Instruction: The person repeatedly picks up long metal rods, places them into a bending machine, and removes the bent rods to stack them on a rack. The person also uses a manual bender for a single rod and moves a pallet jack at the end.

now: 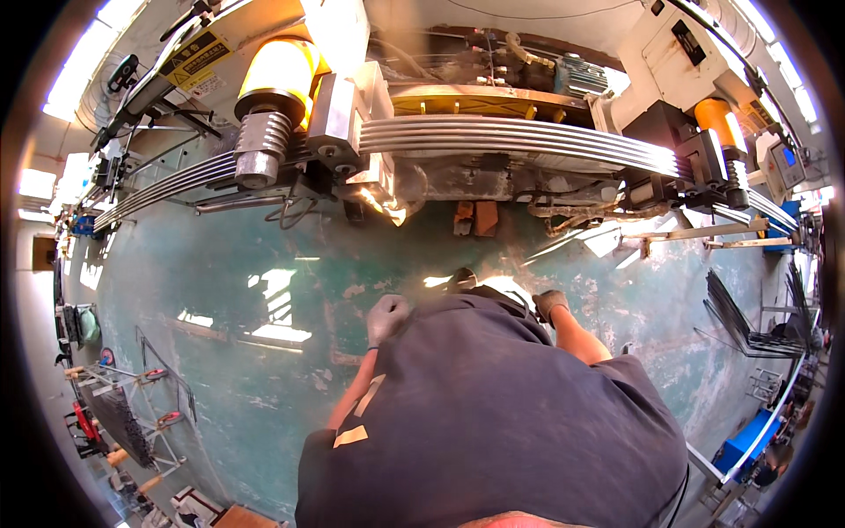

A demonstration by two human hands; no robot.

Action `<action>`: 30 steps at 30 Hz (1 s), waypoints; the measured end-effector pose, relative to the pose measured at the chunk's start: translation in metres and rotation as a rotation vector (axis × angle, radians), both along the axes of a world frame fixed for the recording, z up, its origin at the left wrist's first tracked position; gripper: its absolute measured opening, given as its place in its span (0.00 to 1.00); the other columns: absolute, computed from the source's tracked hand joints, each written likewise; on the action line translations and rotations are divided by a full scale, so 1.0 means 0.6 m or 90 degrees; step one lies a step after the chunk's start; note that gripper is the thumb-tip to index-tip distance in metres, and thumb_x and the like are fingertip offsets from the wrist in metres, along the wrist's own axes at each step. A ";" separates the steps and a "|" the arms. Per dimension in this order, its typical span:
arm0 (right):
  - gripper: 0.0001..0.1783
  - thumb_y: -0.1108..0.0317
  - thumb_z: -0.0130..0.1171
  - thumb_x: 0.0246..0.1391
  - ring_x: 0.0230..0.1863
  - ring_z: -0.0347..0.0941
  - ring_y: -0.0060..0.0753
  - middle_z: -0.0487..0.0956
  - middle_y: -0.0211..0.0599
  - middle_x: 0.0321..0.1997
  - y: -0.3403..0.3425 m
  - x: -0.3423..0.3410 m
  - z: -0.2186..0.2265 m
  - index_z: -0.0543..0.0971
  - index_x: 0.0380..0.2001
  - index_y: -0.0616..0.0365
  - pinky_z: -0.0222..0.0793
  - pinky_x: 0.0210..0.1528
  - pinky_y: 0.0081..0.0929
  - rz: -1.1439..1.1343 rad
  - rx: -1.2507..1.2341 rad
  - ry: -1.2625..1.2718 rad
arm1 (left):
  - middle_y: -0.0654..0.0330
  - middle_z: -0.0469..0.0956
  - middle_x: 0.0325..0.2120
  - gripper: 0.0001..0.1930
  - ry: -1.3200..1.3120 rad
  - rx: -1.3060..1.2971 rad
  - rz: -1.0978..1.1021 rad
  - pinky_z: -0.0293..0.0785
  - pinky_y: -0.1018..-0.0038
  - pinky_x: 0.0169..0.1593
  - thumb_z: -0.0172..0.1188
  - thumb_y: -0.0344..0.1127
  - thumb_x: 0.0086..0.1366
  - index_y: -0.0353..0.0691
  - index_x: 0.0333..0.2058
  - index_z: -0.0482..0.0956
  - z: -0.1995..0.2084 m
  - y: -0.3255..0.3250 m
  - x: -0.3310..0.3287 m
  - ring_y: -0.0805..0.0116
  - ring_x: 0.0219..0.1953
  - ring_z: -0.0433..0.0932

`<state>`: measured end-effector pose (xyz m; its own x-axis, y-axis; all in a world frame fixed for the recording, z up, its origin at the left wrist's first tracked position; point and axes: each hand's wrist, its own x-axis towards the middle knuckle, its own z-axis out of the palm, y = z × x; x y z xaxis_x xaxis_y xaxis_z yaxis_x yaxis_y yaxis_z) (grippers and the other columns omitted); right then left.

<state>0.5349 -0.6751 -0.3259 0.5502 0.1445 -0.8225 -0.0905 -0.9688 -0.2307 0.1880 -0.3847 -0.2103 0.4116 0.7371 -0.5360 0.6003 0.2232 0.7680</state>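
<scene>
In the head view, long, parallel, bright steel bars (519, 141) run crosswise. Well apart on their near side, the grey-gloved left hand (387, 319) hangs with fingers curled in; the brown-gloved right hand (552, 304) has its forearm (578, 339) angled forward, finger state impossible to tell.

A yellow-and-black warning label (198, 60) stands on the left machine housing (251, 21), its print seemingly too small to read

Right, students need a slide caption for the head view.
Gloved left hand and right hand flank a dark cloth shirt, facing long silvery metal rods above a worn green floor.
</scene>
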 end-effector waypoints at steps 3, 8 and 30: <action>0.20 0.58 0.60 0.63 0.25 0.84 0.39 0.87 0.45 0.27 -0.034 -0.001 0.015 0.86 0.30 0.67 0.80 0.31 0.37 -0.081 -0.024 0.032 | 0.63 0.84 0.30 0.13 -0.026 0.010 -0.068 0.76 0.74 0.39 0.63 0.40 0.65 0.37 0.40 0.86 -0.031 0.015 0.006 0.76 0.32 0.79; 0.19 0.59 0.59 0.62 0.27 0.84 0.39 0.87 0.44 0.29 -0.013 0.019 0.028 0.86 0.33 0.68 0.81 0.34 0.39 -0.056 -0.001 0.028 | 0.53 0.86 0.32 0.15 0.010 0.111 -0.137 0.77 0.70 0.38 0.64 0.40 0.63 0.34 0.42 0.86 -0.010 0.026 0.054 0.71 0.32 0.82; 0.44 0.40 0.68 0.60 0.57 0.79 0.49 0.81 0.47 0.55 0.251 0.174 0.374 0.70 0.64 0.64 0.78 0.58 0.50 -0.562 1.227 0.139 | 0.59 0.82 0.30 0.06 -0.095 -0.020 0.028 0.77 0.74 0.35 0.60 0.30 0.69 0.35 0.35 0.82 0.062 0.110 0.140 0.72 0.31 0.80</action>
